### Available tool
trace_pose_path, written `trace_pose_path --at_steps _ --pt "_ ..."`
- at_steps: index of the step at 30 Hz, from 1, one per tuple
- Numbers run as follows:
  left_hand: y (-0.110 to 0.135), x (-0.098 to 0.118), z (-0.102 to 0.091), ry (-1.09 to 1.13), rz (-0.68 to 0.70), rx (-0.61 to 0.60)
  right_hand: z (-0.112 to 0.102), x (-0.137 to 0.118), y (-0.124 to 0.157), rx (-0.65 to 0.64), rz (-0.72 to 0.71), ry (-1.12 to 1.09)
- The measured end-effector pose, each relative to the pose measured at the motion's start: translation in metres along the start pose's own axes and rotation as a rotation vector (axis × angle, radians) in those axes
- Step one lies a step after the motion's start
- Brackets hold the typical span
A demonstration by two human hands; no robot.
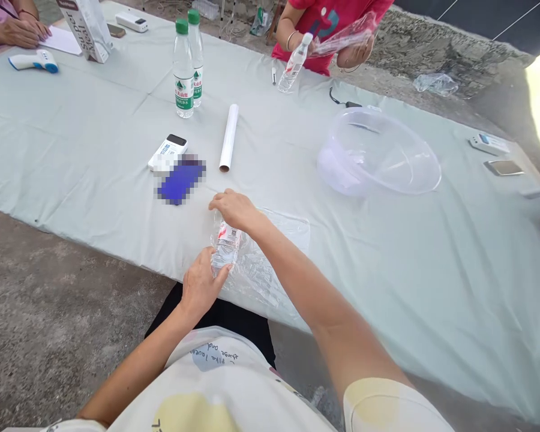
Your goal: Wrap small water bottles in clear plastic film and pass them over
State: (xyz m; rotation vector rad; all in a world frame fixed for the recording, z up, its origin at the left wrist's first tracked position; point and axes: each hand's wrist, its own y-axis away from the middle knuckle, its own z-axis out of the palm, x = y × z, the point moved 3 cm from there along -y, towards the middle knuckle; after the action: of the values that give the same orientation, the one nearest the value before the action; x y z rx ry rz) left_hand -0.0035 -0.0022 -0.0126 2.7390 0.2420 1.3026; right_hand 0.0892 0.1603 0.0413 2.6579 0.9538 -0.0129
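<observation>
A small clear plastic bottle [227,239] with a red and white label lies on the table near its front edge, its neck end pointing away from me. Thin clear plastic film [270,264] surrounds it and spreads flat to its right. My left hand [202,281] grips the bottle's near end, thumb on one side and fingers on the other. Over the far end, my right hand [234,209] curls its fingers around the bottle and film; the neck is hidden under it. Beyond the hands lies a white roll [229,138] with a cardboard core.
Left of the roll are a white device [168,153] and a blurred blue object [180,182]. Two green-capped bottles [184,75] stand farther back. At right rests a clear basin [387,153]. Across the table, a person in red [326,24] holds plastic film by another bottle [294,65].
</observation>
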Motion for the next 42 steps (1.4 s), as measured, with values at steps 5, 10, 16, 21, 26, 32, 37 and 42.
trace_pose_path --at_steps 5,10,16,21,26,32,37,42 --pt "0.0 0.003 -0.003 0.107 -0.042 0.053 -0.001 -0.001 -0.035 -0.107 -0.006 0.072" --pt "0.0 0.003 -0.004 0.199 -0.052 0.102 0.001 0.019 -0.041 -0.113 -0.014 -0.016" --pt "0.005 0.004 0.009 -0.037 0.34 0.312 -0.002 0.05 0.0 0.072 -0.185 -0.087" --pt "0.022 0.011 0.037 -0.332 0.881 0.461 0.01 0.078 0.05 0.296 -0.21 -0.201" --pt "0.04 0.022 0.061 -0.392 1.048 0.283 0.047 0.106 0.103 0.56 -0.302 -0.27" --pt "0.049 0.029 0.074 -0.494 1.053 0.203 0.099 0.121 0.155 0.755 -0.216 -0.311" --pt "0.047 0.032 0.07 -0.527 0.997 0.112 0.128 0.127 0.18 0.695 -0.043 -0.216" --pt "0.063 0.046 0.045 -0.333 1.143 -0.094 0.1 0.129 0.2 1.023 0.24 -0.293"
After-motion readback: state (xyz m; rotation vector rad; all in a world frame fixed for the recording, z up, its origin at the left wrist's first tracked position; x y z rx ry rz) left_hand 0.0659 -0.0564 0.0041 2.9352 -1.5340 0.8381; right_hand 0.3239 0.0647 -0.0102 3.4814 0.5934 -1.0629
